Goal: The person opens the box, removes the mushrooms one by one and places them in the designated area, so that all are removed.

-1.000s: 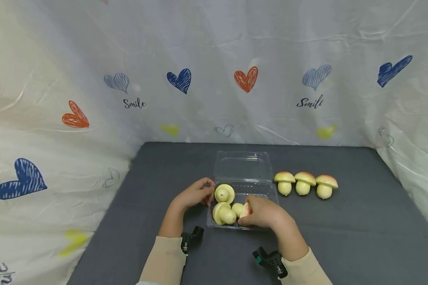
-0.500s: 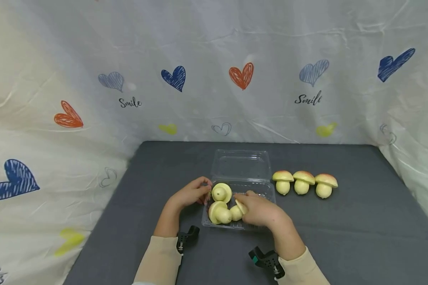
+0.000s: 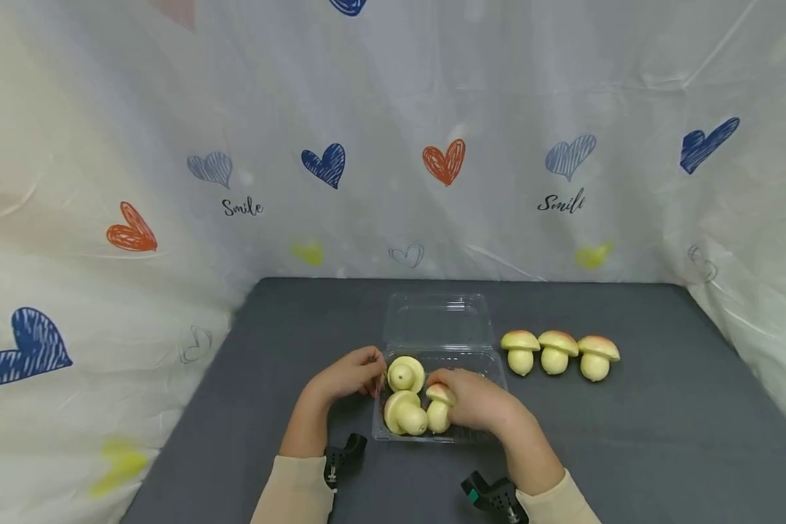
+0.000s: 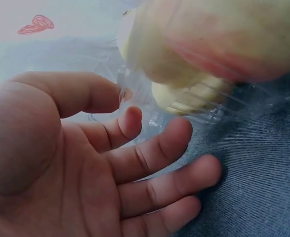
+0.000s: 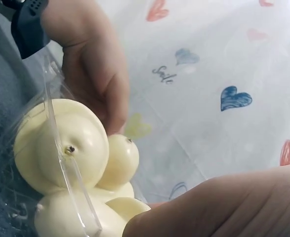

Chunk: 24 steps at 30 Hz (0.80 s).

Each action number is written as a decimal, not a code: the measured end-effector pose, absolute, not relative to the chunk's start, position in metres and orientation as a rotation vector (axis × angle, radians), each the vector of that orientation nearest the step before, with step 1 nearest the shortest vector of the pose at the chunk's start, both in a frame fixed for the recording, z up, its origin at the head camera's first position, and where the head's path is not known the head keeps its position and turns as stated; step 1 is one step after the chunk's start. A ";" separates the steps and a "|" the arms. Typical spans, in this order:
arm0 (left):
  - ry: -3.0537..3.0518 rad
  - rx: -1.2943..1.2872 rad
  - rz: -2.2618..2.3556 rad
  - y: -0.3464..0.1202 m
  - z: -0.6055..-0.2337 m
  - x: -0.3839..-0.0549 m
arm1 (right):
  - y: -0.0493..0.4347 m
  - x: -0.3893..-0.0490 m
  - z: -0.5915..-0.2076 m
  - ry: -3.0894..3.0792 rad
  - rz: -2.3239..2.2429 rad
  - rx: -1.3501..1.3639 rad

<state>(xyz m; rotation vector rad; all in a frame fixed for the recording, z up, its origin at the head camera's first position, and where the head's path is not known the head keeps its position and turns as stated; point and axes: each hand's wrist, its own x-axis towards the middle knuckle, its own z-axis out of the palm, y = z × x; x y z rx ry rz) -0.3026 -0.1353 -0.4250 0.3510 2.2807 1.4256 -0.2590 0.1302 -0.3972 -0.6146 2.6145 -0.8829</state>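
Mushroom [image 3: 439, 416], likely light, slick and best held by its cap [image 3: 439, 394], sits pinched by the right hand [image 3: 477, 399] inside the clamshell [image 3: 461, 358]'s near edge, the left hand [image 3: 350, 375] loosely spread, empty, at its left edge.

a curtained-off booth, the wider room hidden: a white sheet [image 3: 380, 94] printed with coloured hearts [image 3: 324, 167] and "smile" hangs behind and beside a dark grey tabletop [image 3: 648, 451].

A clear box [image 3: 452, 359] is made of thin, glossy plastic. The mushrooms [image 3: 555, 353] are smoothly finished with a soft shine. The table [image 3: 635, 444] is covered in matt, ribbed cloth [image 4: 263, 168].
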 end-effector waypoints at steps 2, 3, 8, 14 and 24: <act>2.270 0.355 1.423 -0.137 -0.429 -0.302 | 0.130 -0.257 -0.399 2.619 -0.876 -0.584; 2.266 0.360 1.425 -0.137 -0.430 -0.302 | 0.130 -0.257 -0.399 2.628 -0.870 -0.575; 2.265 0.356 1.444 -0.136 -0.431 -0.305 | 0.135 -0.257 -0.394 2.658 -0.891 -0.572; 2.308 0.404 1.411 -0.128 -0.427 -0.307 | 0.153 -0.258 -0.391 2.744 -0.865 -0.659; 2.348 0.399 1.351 -0.141 -0.428 -0.298 | 0.155 -0.265 -0.394 2.840 -0.805 -0.790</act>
